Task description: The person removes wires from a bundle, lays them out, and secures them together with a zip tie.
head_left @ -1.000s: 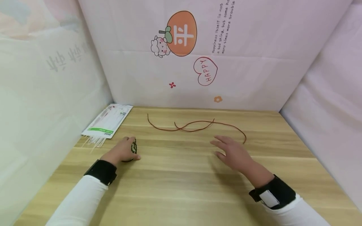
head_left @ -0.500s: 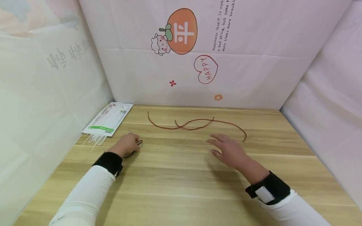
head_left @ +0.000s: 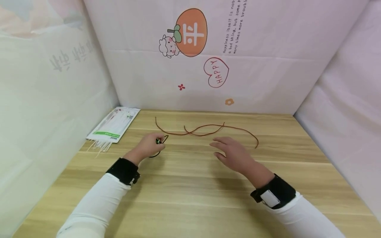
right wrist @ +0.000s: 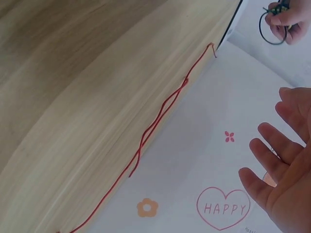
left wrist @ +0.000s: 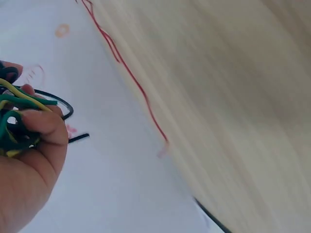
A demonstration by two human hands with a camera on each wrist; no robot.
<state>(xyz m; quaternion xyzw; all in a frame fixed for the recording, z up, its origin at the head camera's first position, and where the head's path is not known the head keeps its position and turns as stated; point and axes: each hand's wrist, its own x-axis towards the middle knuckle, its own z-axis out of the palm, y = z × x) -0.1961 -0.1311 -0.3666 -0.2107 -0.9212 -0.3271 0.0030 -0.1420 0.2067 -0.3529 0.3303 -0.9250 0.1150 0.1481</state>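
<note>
My left hand (head_left: 148, 147) grips a small bundle of cords (left wrist: 24, 99), dark, green and yellow, seen up close in the left wrist view. One dark loop and a loose end stick out past the fingers. Two thin red cords (head_left: 171, 134) lie crossing each other along the back of the wooden table. To their front right, my right hand (head_left: 233, 153) hovers with fingers spread and holds nothing. The right wrist view shows its bare palm and parted fingers (right wrist: 269, 160).
A white printed packet (head_left: 114, 125) lies at the table's back left, with several white strips (head_left: 101, 145) poking from its near end. Pale printed cloth (head_left: 262, 82) walls off the back and both sides of the table (head_left: 190, 198).
My left hand has closed around the cord bundle and carried it right and toward the back. The right hand has drifted slightly left and back. The red cords and packet stay put.
</note>
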